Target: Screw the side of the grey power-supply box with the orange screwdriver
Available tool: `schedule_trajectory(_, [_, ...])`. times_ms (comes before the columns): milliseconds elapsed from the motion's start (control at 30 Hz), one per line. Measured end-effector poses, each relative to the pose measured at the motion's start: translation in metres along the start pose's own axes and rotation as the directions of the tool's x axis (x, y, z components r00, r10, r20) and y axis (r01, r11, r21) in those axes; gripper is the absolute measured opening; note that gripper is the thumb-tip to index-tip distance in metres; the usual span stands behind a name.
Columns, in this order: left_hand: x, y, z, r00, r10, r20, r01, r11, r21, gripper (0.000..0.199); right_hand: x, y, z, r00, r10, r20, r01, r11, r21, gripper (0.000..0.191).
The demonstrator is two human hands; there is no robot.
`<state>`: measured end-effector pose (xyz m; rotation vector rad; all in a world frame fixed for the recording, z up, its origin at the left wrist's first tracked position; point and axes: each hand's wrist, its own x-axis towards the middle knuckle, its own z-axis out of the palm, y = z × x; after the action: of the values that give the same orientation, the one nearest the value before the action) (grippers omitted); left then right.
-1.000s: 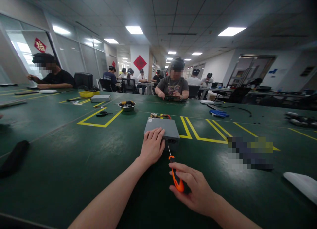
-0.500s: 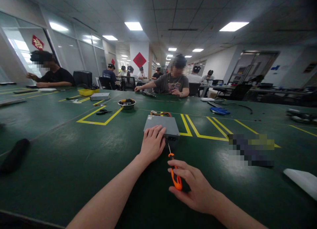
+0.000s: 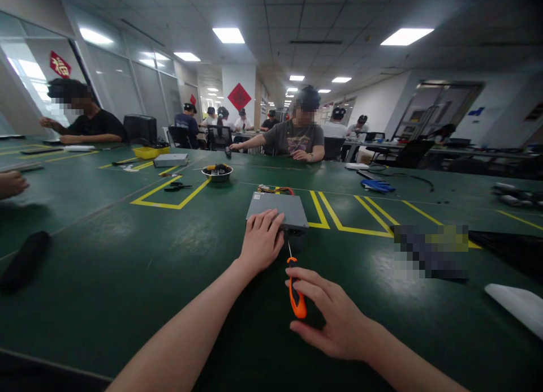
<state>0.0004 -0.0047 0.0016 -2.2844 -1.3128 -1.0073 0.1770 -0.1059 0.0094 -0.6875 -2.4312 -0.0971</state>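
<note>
The metal box [image 3: 282,206] was still closed (no part looked removed); your left hand [image 3: 262,242], fingers slightly spread, rested on it; your right hand [image 3: 335,315] loosely gripped the screwdriver [image 3: 299,306].

Bright ceiling panels [image 3: 228,35] above a green tabletop [image 3: 106,301]

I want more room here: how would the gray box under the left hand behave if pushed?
The gray box would probably slide rather than tip, being low and broad. Its metal-looking casing suggests it's stiff. The thin cables at its far end would likely flop about.
</note>
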Motion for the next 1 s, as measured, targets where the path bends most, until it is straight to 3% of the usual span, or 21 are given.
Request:
schedule_trajectory(100, [0.0,0.0006,-0.0012,1.0,0.002,0.003,-0.002,1.0,-0.008,0.037,0.0008,0.0,-0.0027,0.998,-0.039,0.048,0.042,0.997,-0.062,0.036])
schedule_trajectory(300, [-0.0001,0.0009,-0.0028,1.0,0.001,-0.002,-0.001,1.0,-0.02,0.037,0.0006,0.002,0.0041,0.999,-0.01,-0.051,0.008,0.999,-0.031,0.027])
schedule_trajectory(500, [0.0001,0.0008,-0.0024,1.0,-0.001,0.001,0.001,1.0,-0.004,0.037,0.0026,-0.0014,-0.001,0.996,-0.03,0.082,0.035,0.997,-0.062,0.035])
schedule_trajectory(733, [0.0,0.0002,-0.0026,1.0,0.006,0.009,-0.006,1.0,-0.004,0.037,0.0019,-0.0011,0.0001,0.997,-0.03,-0.066,0.026,0.998,-0.049,0.027])
schedule_trajectory(900, [-0.0001,0.0001,-0.0025,1.0,0.004,0.01,-0.004,1.0,-0.004,0.037,0.0024,-0.0033,-0.0035,0.998,-0.021,0.057,0.024,0.998,-0.06,0.036])
schedule_trajectory(1000, [0.0,0.0004,-0.003,1.0,0.01,0.016,-0.01,1.0,-0.004,0.037,0.0026,-0.0014,-0.0018,0.997,-0.06,0.037,0.064,0.993,-0.102,0.031])
